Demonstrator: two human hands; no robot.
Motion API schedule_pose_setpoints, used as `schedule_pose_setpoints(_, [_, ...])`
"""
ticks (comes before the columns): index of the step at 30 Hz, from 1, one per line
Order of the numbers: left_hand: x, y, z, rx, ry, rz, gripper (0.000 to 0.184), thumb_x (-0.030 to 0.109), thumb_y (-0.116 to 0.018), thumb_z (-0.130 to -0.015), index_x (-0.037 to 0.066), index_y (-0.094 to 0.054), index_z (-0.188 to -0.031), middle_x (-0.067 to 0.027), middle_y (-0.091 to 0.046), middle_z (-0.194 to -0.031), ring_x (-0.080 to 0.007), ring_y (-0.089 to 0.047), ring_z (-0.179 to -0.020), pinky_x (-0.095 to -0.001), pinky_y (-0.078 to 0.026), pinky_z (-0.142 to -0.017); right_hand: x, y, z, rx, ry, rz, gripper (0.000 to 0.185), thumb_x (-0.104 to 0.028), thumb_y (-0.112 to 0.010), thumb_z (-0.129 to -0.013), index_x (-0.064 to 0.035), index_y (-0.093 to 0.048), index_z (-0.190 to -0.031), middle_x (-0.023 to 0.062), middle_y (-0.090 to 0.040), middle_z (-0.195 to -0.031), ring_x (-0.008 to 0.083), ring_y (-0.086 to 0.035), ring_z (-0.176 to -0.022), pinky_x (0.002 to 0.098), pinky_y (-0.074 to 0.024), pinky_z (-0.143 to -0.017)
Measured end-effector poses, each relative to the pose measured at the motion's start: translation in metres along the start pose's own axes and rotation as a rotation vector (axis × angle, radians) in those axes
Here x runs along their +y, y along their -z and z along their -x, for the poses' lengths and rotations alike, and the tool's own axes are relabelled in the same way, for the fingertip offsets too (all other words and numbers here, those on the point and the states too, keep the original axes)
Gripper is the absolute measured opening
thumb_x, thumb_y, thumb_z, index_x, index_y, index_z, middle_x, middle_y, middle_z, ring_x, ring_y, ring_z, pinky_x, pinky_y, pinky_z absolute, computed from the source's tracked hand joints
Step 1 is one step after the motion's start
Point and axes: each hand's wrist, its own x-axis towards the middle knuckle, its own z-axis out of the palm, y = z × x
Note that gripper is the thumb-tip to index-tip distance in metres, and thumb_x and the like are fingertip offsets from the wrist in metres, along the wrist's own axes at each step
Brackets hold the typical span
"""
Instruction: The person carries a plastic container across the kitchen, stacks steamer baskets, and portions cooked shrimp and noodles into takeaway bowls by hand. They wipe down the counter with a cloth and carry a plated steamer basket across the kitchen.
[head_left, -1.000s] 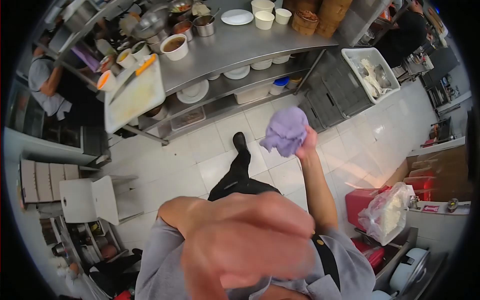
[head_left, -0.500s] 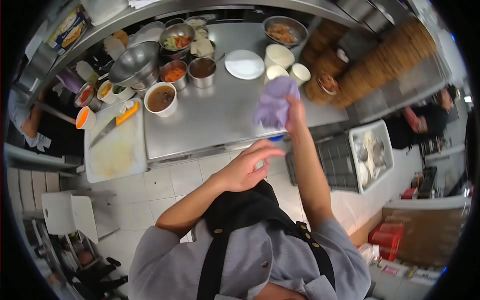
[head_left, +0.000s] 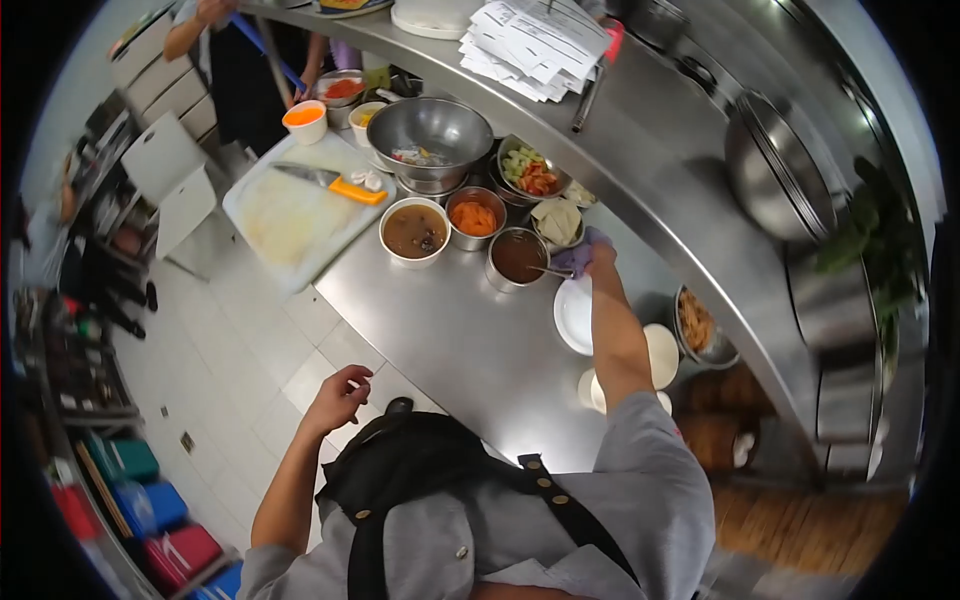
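Note:
My right hand reaches far across the steel counter, closed on a purple cloth. The cloth is by the handle of a spoon that stands in a metal pot of brown sauce; whether they touch I cannot tell. Just below the cloth lies a white plate, partly covered by my forearm. A bowl of pale folded slices sits beside the hand. My left hand hangs over the floor in front of the counter, fingers loosely bent and apart, holding nothing visible.
A knife with an orange handle rests on the white cutting board. Near it stand a tub of brown soup, a pot of orange pieces and a large steel bowl. A steel shelf with papers overhangs the back. Another person's hand shows at upper left.
The view has turned left. My right hand has carried the purple cloth from near the counter's front edge to the back, beside the sauce pot. My left hand has moved away from my right arm.

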Motion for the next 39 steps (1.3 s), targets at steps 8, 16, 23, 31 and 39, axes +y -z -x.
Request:
schedule_pose_setpoints(8, [-0.026, -0.061, 0.023, 0.053, 0.067, 0.188, 0.028, 0.009, -0.056, -0.087, 0.001, -0.052, -0.114, -0.0047, -0.055, -0.092, -0.0162, -0.061, -0.077, -0.0276, -0.054, -0.047, -0.057, 0.043, 0.028, -0.096, 0.708, 0.478, 0.021, -0.011, -0.055, -0.084, -0.0019, -0.062, -0.101, 0.0086, -0.066, -0.086, 0.0237, -0.062, -0.069, 0.0321, -0.0505, -0.067])
schedule_pose_setpoints(16, [0.042, -0.133, -0.056, 0.045, -0.656, -0.348, 0.042, 0.006, -0.057, -0.080, 0.011, -0.052, -0.121, -0.0112, -0.045, -0.124, -0.0275, -0.048, -0.108, -0.0389, -0.047, -0.078, -0.101, 0.086, 0.314, -0.409, 0.473, 0.815, 0.041, -0.024, -0.070, -0.075, -0.0046, -0.060, -0.110, 0.0129, -0.063, -0.104, 0.0220, -0.062, -0.091, 0.0329, -0.0484, -0.079])
schedule_pose_setpoints(23, [0.019, -0.184, -0.112, -0.011, -0.733, -1.101, 0.051, 0.014, -0.061, -0.073, 0.016, -0.050, -0.122, -0.0125, -0.042, -0.125, -0.0324, -0.038, -0.117, -0.0526, -0.036, -0.084, -0.124, 0.273, 0.196, 0.901, 0.455, 0.360, 0.054, -0.015, -0.067, -0.068, 0.0032, -0.048, -0.115, 0.0200, -0.050, -0.121, 0.0344, -0.053, -0.106, 0.0396, -0.0429, -0.091])
schedule_pose_setpoints(31, [0.017, -0.208, -0.119, 0.055, -0.548, -1.145, 0.065, 0.022, -0.067, -0.068, 0.005, -0.042, -0.125, -0.0169, -0.041, -0.125, -0.0362, -0.041, -0.113, -0.0509, -0.036, -0.089, -0.116, 0.335, 0.144, 0.523, -0.023, -0.121, 0.022, -0.008, -0.055, -0.077, -0.0019, -0.050, -0.097, 0.0158, -0.050, -0.097, 0.0403, -0.059, -0.078, 0.0496, -0.0519, -0.058])
schedule_pose_setpoints(39, [0.045, -0.202, -0.131, 0.034, -0.649, -1.144, 0.066, 0.029, -0.067, -0.072, 0.012, -0.042, -0.131, -0.0183, -0.040, -0.131, -0.0372, -0.038, -0.121, -0.0519, -0.035, -0.092, -0.099, 0.359, 0.147, 0.427, 0.014, 0.102, 0.016, -0.006, -0.053, -0.079, -0.0040, -0.053, -0.095, 0.0126, -0.055, -0.084, 0.0279, -0.060, -0.069, 0.0390, -0.0529, -0.052])
